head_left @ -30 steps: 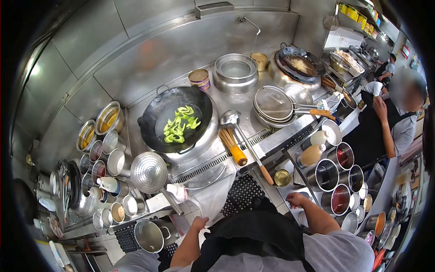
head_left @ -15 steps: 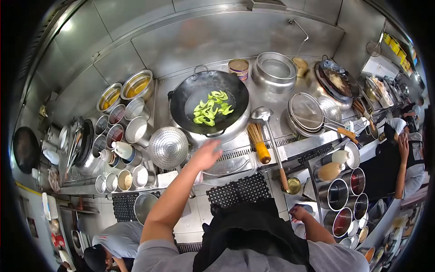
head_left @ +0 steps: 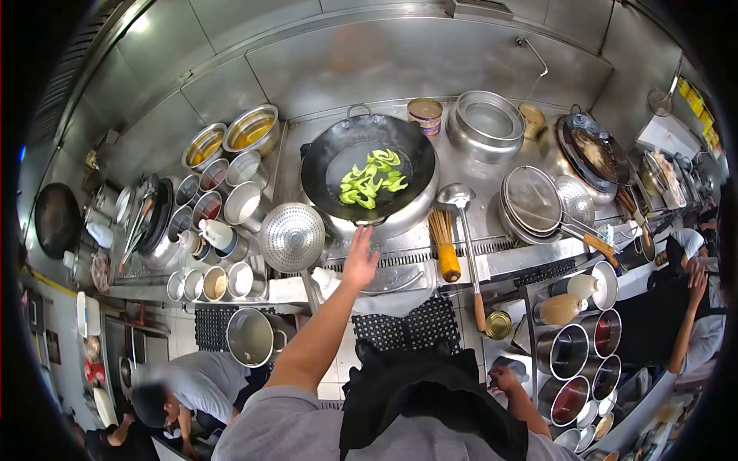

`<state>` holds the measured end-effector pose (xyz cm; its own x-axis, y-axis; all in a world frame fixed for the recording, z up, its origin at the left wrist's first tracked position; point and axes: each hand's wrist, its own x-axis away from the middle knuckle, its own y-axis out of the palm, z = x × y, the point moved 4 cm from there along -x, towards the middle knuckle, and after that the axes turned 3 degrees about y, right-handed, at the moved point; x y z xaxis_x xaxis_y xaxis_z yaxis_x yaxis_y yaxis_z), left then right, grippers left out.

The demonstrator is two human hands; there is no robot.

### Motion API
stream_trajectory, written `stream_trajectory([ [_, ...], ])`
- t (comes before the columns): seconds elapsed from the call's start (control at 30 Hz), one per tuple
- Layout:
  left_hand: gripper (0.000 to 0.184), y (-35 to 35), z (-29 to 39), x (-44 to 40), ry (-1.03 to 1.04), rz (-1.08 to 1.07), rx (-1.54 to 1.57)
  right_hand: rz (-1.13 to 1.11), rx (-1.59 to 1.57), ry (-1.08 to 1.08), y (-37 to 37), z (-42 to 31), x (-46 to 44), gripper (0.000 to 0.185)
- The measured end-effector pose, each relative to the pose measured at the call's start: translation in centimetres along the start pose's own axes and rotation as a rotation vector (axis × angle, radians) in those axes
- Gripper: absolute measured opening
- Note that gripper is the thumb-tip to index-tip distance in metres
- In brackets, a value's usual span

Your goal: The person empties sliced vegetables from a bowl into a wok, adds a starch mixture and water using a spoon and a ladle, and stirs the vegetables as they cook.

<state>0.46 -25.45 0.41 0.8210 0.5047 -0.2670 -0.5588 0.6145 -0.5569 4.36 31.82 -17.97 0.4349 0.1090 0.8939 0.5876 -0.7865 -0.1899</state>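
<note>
My left hand point(head_left: 360, 260) is open, its fingers stretched toward the near rim of a black wok point(head_left: 319, 173). Its fingertips are close by the wok's near loop handle; whether they touch it I cannot tell. Light-green sliced vegetable pieces point(head_left: 372, 180) lie in the wok. A perforated strainer ladle point(head_left: 292, 237) rests left of that hand, and a white cloth point(head_left: 326, 282) is beside the wrist. Low on my right side, my right hand point(head_left: 505, 379) has curled fingers near a grey surface; what they hold, if anything, is too small to make out.
A bamboo brush point(head_left: 445, 246) and a long-handled ladle point(head_left: 467, 246) lie right of the wok. Farther right are stacked strainers point(head_left: 530, 201) and sauce pots point(head_left: 563, 351). Seasoning containers point(head_left: 246, 202) crowd the left. A person point(head_left: 201, 384) bends near a large pot point(head_left: 250, 338).
My left hand has moved up to the wok's near rim, fingers now more upright. My view has shifted slightly. The person at lower left has moved, and more of the large pot shows.
</note>
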Motion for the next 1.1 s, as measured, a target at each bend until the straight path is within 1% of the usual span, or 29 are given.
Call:
stream_trajectory([
  [0.07, 0.042, 0.4, -0.5, 4.8, -0.061, -0.054, 0.040, -0.011, 0.033, 0.034, -1.7, 2.1, -1.0, 0.018],
  [0.13, 0.037, 3.1, -4.1, 11.7, -0.097, -0.220, 0.023, -0.017, 0.097, 0.084, -3.1, 3.2, -1.6, 0.019],
  [0.2, 0.031, 3.9, -1.9, 17.9, -0.387, -0.519, 0.064, -0.049, 0.192, 0.067, -3.8, 3.6, -3.0, 0.018],
  [0.23, 0.028, 4.5, -0.9, 20.7, -0.604, -0.675, 0.040, -0.063, 0.240, 0.058, -4.3, 3.6, -3.5, 0.018],
  [0.27, 0.031, 8.4, -9.6, 28.0, -0.010, -0.637, -0.071, -0.080, 0.243, 0.057, -4.2, 2.8, -3.2, 0.016],
  [0.3, 0.031, 9.8, -14.3, 32.9, -0.231, -0.858, -0.113, -0.098, 0.245, 0.057, -3.6, 1.5, -2.7, 0.015],
  [0.33, 0.032, 10.6, -17.6, 37.5, -0.351, -1.070, -0.179, -0.116, 0.247, 0.057, -3.4, 0.8, -2.4, 0.014],
  [0.37, 0.033, 10.9, -20.3, 41.5, -0.392, -1.257, -0.249, -0.167, 0.236, 0.075, -3.2, 1.2, -3.6, 0.015],
  [0.4, 0.035, 10.7, -22.3, 44.4, -0.405, -1.409, -0.305, -0.208, 0.277, 0.035, -3.0, 0.8, -4.1, 0.016],
  [0.47, 0.035, 9.0, -21.7, 43.2, -0.300, -1.438, -0.465, -0.288, 0.360, -0.045, -2.5, 0.1, -5.1, 0.018],
  [0.5, 0.036, 8.1, -21.4, 42.5, -0.247, -1.452, -0.545, -0.351, 0.612, -0.280, -2.4, 0.6, -7.2, 0.024],
  [0.53, 0.035, 8.3, -23.1, 42.8, 0.171, -1.366, -0.629, -0.327, 0.668, -0.290, -2.3, 0.2, -6.9, 0.027],
  [0.57, 0.039, 7.0, -22.8, 40.5, -0.558, -0.987, -0.262, -0.301, 0.723, -0.301, -2.0, -0.4, -6.7, 0.030],
  [0.6, 0.043, 5.4, -21.4, 38.5, -1.197, -0.498, 0.127, -0.271, 0.704, -0.294, -1.9, -0.3, -6.5, 0.030],
  [0.63, 0.047, 5.5, -24.2, 37.1, -0.948, -0.482, 0.063, -0.240, 0.685, -0.288, -1.8, -0.2, -6.2, 0.030],
  [0.67, 0.052, 5.4, -25.0, 35.0, -0.928, -0.422, 0.053, -0.210, 0.664, -0.282, -1.7, -0.1, -6.0, 0.030],
  [0.7, 0.058, 5.4, -25.7, 32.8, -0.907, -0.362, 0.042, -0.177, 0.576, -0.170, -1.4, -0.6, -4.2, 0.030],
  [0.73, 0.065, 4.6, -23.4, 29.2, -1.115, -0.262, 0.081, -0.142, 0.479, -0.060, -1.0, -0.9, -2.2, 0.029],
  [0.83, 0.079, 6.0, -26.6, 24.6, -0.989, -0.132, 0.278, -0.147, 0.523, -0.204, 0.4, 1.2, 1.0, 0.021],
  [0.87, 0.076, 5.9, -25.8, 23.1, -1.003, -0.033, 0.284, -0.131, 0.499, -0.183, 0.7, 2.4, 2.1, 0.021],
  [0.9, 0.073, 4.4, -22.0, 21.2, -1.021, 0.068, 0.291, -0.118, 0.477, -0.162, 1.0, 4.0, 2.9, 0.021],
  [0.93, 0.071, 3.4, -19.9, 20.2, -1.042, 0.170, 0.295, -0.109, 0.456, -0.139, 1.5, 5.2, 3.8, 0.021],
  [0.97, 0.075, 3.7, -20.8, 20.1, -1.040, 0.095, 0.415, -0.119, 0.408, -0.029, 2.2, 5.9, 5.6, 0.022],
  [1.0, 0.080, 3.9, -21.7, 20.0, -1.041, 0.017, 0.532, -0.108, 0.434, 0.003, 2.9, 6.0, 7.3, 0.022],
  [1.07, 0.079, 3.8, -21.3, 20.3, -1.081, -0.003, 0.621, -0.091, 0.478, 0.063, 4.3, 6.3, 10.2, 0.023],
  [1.1, 0.079, 3.8, -20.7, 21.0, -1.095, -0.084, 0.637, -0.092, 0.447, 0.047, 4.8, 6.5, 11.2, 0.023],
])
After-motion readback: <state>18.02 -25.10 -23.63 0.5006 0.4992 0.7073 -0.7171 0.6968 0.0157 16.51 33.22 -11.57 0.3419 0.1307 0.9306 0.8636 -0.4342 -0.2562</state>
